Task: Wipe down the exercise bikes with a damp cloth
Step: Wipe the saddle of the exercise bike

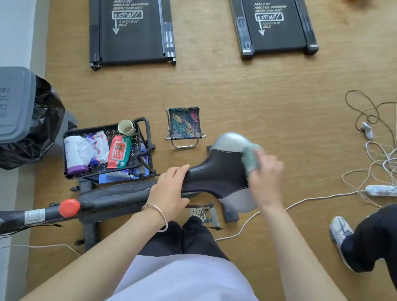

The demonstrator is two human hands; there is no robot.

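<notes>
The black-and-grey padded bike saddle (217, 175) is gripped at its nose by the left hand (170, 192). A pale-green cloth (250, 156) is clutched against it by the right hand (264, 173).

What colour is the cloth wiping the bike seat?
Pale green; cloth on the bike seat, best in the head view.

Both forearms reach forward. Left hand (170, 192), frame centre, grips saddle (217, 170) nose; right hand (265, 176), centre right, blurred, holds cloth (250, 159).
</notes>
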